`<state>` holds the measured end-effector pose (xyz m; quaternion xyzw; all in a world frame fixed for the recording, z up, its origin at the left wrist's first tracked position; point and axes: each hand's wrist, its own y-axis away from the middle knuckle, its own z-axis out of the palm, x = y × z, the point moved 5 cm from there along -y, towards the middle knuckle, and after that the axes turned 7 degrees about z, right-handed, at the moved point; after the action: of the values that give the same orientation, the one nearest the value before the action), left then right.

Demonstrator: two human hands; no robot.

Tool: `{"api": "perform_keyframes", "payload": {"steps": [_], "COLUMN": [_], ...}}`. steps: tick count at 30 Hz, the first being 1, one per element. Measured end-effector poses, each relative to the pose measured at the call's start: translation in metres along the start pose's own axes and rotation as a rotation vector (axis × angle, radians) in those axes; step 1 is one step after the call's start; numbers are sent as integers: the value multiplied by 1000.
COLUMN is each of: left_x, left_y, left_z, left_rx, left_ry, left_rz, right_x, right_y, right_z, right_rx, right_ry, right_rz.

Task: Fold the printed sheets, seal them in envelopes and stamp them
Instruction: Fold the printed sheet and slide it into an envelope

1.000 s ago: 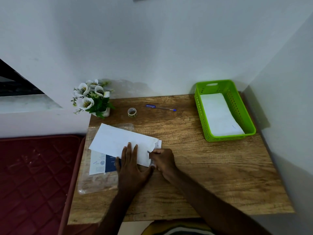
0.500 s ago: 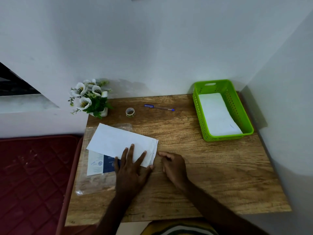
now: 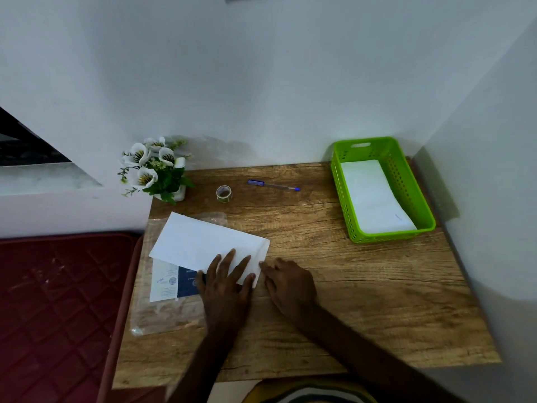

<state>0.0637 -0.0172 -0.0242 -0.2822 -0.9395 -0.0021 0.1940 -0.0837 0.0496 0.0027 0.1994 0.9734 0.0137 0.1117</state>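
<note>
A white envelope lies slanted on the left half of the wooden table, over a clear plastic sleeve holding a blue-and-white printed sheet. My left hand presses flat on the envelope's near right corner, fingers spread. My right hand rests on the table just right of the envelope, its fingertips at the envelope's right edge. A small roll of tape and a blue pen lie near the back of the table.
A green perforated basket holding white envelopes stands at the back right by the wall. A pot of white flowers sits at the back left corner. A dark red mattress lies left of the table.
My right hand let go of the envelope's right end, drew back to the right, then returned to touch the edge. The flap end now lies flat. My left hand stayed pressing.
</note>
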Motion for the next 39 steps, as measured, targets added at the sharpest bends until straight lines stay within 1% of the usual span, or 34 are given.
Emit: {"api": "perform_keyframes", "payload": {"steps": [2,4,6,12,17,22,28,33,36,39], "left_x": [1,3,3,4,2,1,3,4,8,6], "left_y": [2,5,7,8,9,9,10,12,7,-17], "left_z": [2,2,4,3,6,6,4,4,-6,-18], "left_rx": [-4,6,12,10,-3,-8,-2,-34,-8,36], "left_ry": [-11,-25,-57,-87,-104,-116,-107,-95,-67,-50], "left_rz": [33,65,92,118,111,107,117,100,85,90], "right_x": [-5,-4,2,3,1,-2,-2,2,0,2], "right_y": [2,4,4,-12,-17,-2,4,-14,-18,-18], "right_z": [1,5,8,7,12,16,20,16,22,25], "right_rx": [82,147,155,18,-55,-52,-80,-92,-116,-116], "right_ry": [116,106,86,71,71,87,63,-28,-55,-88], "right_rz": [-81,-181,-219,-115,-57,-130,-132,-24,4,19]}}
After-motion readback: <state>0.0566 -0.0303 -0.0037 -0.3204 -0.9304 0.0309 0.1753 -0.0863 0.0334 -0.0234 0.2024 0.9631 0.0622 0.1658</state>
